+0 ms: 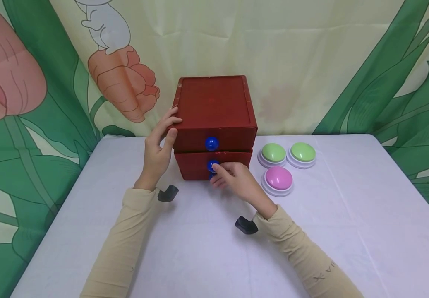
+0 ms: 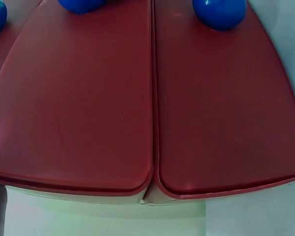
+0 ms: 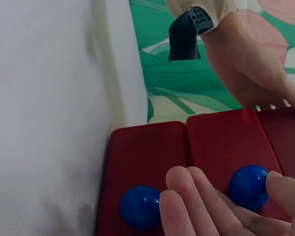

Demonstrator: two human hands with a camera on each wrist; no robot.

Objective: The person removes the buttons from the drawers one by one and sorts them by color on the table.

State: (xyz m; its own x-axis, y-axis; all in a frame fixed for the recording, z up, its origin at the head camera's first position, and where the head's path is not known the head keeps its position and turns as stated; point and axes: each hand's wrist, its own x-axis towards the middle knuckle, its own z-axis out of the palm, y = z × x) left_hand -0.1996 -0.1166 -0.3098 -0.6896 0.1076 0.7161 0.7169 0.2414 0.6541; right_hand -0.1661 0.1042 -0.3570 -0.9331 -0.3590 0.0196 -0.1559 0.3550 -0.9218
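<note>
Stretching forward over a white tablecloth (image 1: 199, 256), two tan sleeves (image 1: 115, 248) end at bare hands, a black piece of gear (image 1: 246, 225) jutting from each cuff. The right hand (image 1: 236, 178) has a narrow pinch — thumb on one side, a finger on the other — on the middle blue knob (image 3: 248, 187) of a red drawer unit (image 1: 214, 103). Its other fingers extend beside the lower blue knob (image 3: 140, 207); whether they touch it, I cannot tell. Right of this hand sits a pink button (image 1: 279, 178) on a pale base.

The drawer unit stands upright on the cloth, left of the buttons, its front and knobs pointing toward the person and its top running back. Which dimension is longest is hard to judge. What the drawers hold is hidden. Above the pinched knob is the upper blue knob (image 1: 212, 143). The left hand (image 1: 158, 155) rests along the unit's left upper edge, fingers extended and parted — gripping no knob. Level with the unit, two green buttons (image 1: 273, 152) sit side by side behind the pink one; beyond hangs a printed backdrop (image 1: 214, 45).
</note>
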